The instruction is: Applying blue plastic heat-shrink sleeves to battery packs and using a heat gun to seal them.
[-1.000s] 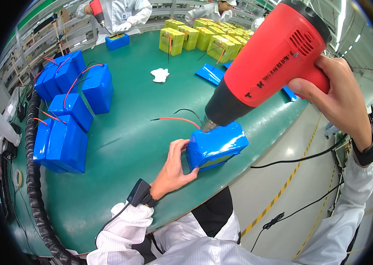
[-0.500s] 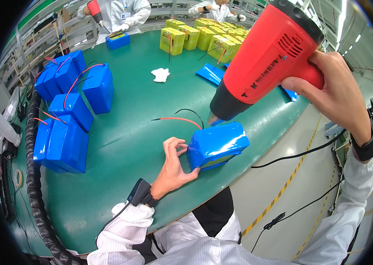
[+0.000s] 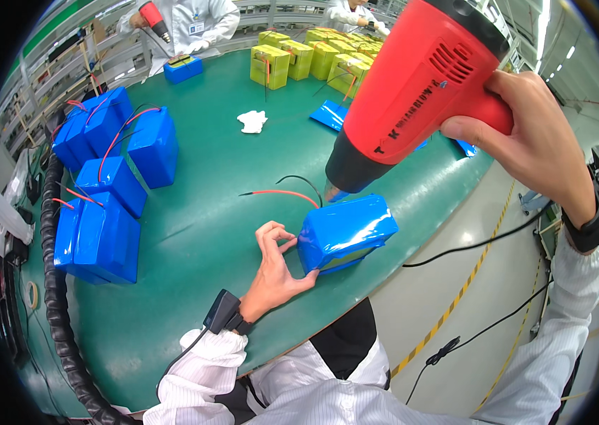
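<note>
My right hand (image 3: 537, 134) is closed around the handle of a red heat gun (image 3: 420, 88). Its black nozzle with a metal tip (image 3: 331, 190) points down just behind a battery pack in shiny blue wrap (image 3: 349, 230). At the pack's left end, my left hand (image 3: 275, 269) holds it between bent fingers and thumb, the thumb at the near lower corner. The wrap's near side hangs partly loose, with a darker yellowish patch showing. A red lead (image 3: 282, 192) and a black lead (image 3: 303, 178) come off the pack's back left and lie toward the left.
Several blue-wrapped packs (image 3: 152, 149) with leads stand on the left of the green table (image 3: 200, 227), beside a thick black hose (image 3: 55, 283). Yellow packs (image 3: 269, 67), blue film (image 3: 329, 113) and a white scrap (image 3: 252, 122) lie farther back. A co-worker (image 3: 197, 28) works across the table.
The heat gun has shifted slightly left and down with my right hand. My left hand stays at the pack's end. The view has turned a little.
</note>
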### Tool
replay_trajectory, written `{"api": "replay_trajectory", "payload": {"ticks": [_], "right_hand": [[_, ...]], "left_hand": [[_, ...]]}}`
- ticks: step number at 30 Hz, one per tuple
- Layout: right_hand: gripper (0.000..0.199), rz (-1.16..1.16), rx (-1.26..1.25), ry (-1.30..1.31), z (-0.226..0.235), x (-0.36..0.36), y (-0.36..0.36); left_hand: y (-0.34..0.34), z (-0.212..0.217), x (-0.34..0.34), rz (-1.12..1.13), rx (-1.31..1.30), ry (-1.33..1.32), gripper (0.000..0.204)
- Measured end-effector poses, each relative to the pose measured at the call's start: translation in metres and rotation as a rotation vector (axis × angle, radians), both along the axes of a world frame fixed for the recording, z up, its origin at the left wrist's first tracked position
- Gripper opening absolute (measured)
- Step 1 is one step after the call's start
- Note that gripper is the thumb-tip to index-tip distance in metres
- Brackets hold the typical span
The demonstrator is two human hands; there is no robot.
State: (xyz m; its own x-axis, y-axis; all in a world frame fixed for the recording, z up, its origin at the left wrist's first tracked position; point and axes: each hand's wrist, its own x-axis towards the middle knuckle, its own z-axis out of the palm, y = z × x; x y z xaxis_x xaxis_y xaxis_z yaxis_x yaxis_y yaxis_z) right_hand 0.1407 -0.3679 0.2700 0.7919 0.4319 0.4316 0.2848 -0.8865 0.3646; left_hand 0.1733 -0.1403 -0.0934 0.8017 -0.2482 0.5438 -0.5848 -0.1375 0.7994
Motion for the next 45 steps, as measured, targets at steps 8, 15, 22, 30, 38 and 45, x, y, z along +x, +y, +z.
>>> {"api": "replay_trajectory", "payload": {"ticks": [8,15,22,30,38,45], "right_hand": [[0.041,0.012,0.031,0.069,0.007,-0.003,-0.010],[0.039,-0.048,0.365,0.225,0.005,-0.032,-0.045],[0.038,0.083,0.354,0.108,-0.010,-0.060,-0.070],[0.046,-0.112,0.296,0.139,-0.015,-0.085,-0.091],[0.037,-0.180,0.807,-0.102,-0.088,-0.149,-0.139],[0.035,-0.300,1.172,-0.194,-0.211,-0.201,-0.177]], "left_hand": [[-0.001,-0.006,0.000,-0.030,0.003,0.009,0.084],[0.001,-0.003,0.000,-0.027,0.020,0.033,0.083],[0.001,-0.007,0.002,-0.022,0.042,0.004,0.081],[-0.002,-0.002,0.002,-0.049,0.068,0.033,0.084],[0.002,0.003,-0.006,-0.084,0.005,0.139,0.088],[-0.001,0.016,-0.009,0.017,0.217,0.189,0.072]]}}
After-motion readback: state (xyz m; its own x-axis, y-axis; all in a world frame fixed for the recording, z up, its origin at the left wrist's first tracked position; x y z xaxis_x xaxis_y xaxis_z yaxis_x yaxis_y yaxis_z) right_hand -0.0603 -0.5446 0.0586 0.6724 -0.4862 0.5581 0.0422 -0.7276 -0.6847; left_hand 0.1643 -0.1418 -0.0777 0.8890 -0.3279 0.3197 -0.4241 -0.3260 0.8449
